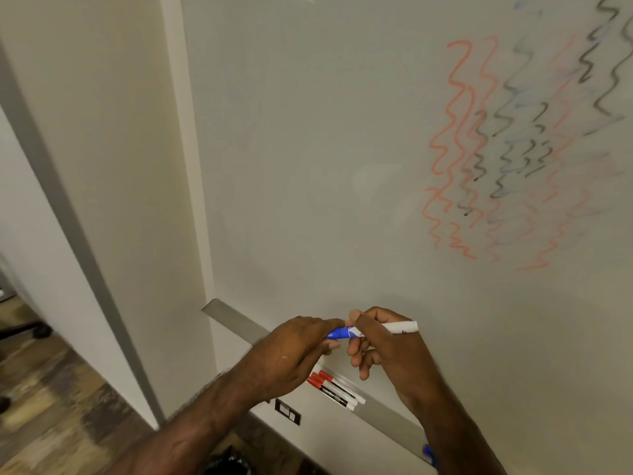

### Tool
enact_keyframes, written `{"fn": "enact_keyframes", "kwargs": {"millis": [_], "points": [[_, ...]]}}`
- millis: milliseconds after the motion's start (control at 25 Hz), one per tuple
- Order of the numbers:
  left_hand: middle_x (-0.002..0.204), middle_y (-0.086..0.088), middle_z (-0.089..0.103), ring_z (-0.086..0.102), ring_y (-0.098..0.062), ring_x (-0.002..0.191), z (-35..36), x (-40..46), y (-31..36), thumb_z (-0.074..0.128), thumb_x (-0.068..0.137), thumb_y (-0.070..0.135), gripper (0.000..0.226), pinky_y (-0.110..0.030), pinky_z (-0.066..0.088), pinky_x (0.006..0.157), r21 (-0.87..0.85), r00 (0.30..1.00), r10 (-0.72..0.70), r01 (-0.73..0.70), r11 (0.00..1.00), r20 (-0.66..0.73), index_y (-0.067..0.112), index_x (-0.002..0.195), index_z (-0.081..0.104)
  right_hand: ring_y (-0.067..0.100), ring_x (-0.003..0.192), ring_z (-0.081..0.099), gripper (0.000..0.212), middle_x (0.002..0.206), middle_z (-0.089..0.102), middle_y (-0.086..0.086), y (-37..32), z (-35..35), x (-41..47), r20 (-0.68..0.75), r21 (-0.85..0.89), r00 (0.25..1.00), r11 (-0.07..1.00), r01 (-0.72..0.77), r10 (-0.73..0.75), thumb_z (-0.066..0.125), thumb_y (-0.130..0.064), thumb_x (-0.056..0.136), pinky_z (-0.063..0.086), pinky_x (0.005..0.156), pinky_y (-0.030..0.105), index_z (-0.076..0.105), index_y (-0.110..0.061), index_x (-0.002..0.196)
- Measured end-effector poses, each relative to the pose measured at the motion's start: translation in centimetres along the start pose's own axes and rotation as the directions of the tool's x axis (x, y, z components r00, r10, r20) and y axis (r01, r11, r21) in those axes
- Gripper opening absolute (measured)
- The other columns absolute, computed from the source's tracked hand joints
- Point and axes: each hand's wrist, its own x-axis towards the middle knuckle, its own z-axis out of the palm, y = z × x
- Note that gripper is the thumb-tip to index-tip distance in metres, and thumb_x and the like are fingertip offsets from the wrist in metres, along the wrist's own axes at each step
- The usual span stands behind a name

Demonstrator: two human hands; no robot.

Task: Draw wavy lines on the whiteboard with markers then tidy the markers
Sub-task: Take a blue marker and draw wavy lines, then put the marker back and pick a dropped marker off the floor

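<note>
1. Head view: the blue marker (373, 330) lies with its long axis from 9 to 3 o'clock; the left hand (291, 351) pinches its cap, the right hand (383, 344) grips its barrel.
2. At 6 o'clock below the hands, red markers (334, 389) rest in the tray (236, 320), under the whiteboard (342, 166); I judge nothing blocks it.

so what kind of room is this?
Probably an office or meeting room: a wall-mounted whiteboard with a metal marker tray, wood-look flooring, and what looks like a chair caster at the left edge.
</note>
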Motion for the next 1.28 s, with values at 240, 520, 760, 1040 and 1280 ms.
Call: {"fn": "enact_keyframes", "kwargs": {"millis": [240,520,760,1040,1280], "points": [[0.115,0.001,0.073,0.064,-0.009,0.095,0.0,-1.8,-1.9,0.045,0.108,0.031,0.039,-0.015,0.044,0.086,0.035,0.996,-0.072,0.074,0.997,-0.053,0.018,0.144,0.056,0.030,0.055,0.066,0.033,0.068,0.072,0.018,0.9,3.6,1.6,0.002,0.062,1.000,0.998,-0.028,0.028,0.064,-0.031,0.103,0.059,0.053,0.036,0.071,-0.001,0.092],[0.104,0.004,0.072,0.062,-0.005,0.083,0.3,-5.4,-5.1,0.040,0.109,0.042,0.042,-0.012,0.047,0.079,-0.036,0.981,-0.194,0.195,0.980,0.017,0.016,0.137,0.059,0.033,0.059,0.071,0.038,0.074,0.075,0.021,2.8,8.0,4.2,0.125,-0.050,0.982,0.989,-0.139,0.144,0.064,-0.038,0.103,0.064,0.065,0.042,0.073,-0.001,0.096],[0.142,-0.001,0.062,0.061,-0.019,0.120,2.2,-11.7,-10.9,0.048,0.101,0.064,0.069,-0.041,0.051,0.105,0.179,0.842,-0.488,0.456,0.872,0.232,0.027,0.157,0.036,0.028,0.074,0.076,0.038,0.087,0.079,0.017,8.8,13.1,3.9,0.244,-0.136,0.905,0.937,-0.323,0.348,0.072,-0.049,0.095,0.066,0.071,0.039,0.076,-0.012,0.102],[0.157,-0.010,0.048,0.043,-0.027,0.145,3.5,-20.0,-15.0,0.061,0.102,0.032,0.069,-0.039,0.033,0.120,0.291,0.728,-0.637,0.570,0.768,0.255,0.016,0.162,0.029,0.018,0.068,0.071,0.029,0.087,0.077,0.014,16.2,19.1,1.4,0.345,-0.303,0.808,0.871,-0.386,0.478,0.076,-0.037,0.095,0.064,0.064,0.035,0.076,-0.011,0.108],[0.164,-0.006,0.039,0.032,-0.024,0.153,4.2,-23.5,-16.1,0.058,0.103,0.028,0.066,-0.040,0.023,0.125,0.272,0.717,-0.654,0.597,0.754,0.239,0.017,0.162,0.030,0.021,0.086,0.078,0.048,0.103,0.077,0.006,19.7,21.7,0.5,0.370,-0.409,0.761,0.829,-0.381,0.533,0.071,-0.045,0.097,0.062,0.060,0.030,0.063,-0.019,0.136]]}}
